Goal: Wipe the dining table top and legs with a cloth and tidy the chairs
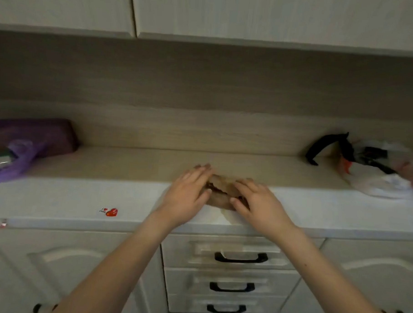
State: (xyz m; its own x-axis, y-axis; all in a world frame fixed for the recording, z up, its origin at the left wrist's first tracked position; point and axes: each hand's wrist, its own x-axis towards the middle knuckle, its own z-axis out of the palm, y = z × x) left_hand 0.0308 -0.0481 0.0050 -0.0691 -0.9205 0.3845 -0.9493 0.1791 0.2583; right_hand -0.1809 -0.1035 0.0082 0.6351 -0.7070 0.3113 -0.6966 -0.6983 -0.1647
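A crumpled brown cloth [221, 190] lies on the counter top [104, 197] straight in front of me, at the step where the white front strip meets the wood-look back shelf. My left hand [189, 193] rests on its left side, fingers laid over the cloth. My right hand [258, 201] grips its right side, fingertips curled into the folds. Most of the cloth is hidden under both hands. No dining table or chair is in view.
A purple bag [28, 146] sits at the far left of the counter. White plastic bags with black handles [370, 166] sit at the far right. A red heart sticker [109, 211] is on the counter front. Drawers with black handles [241, 257] are below; wall cupboards [207, 12] hang above.
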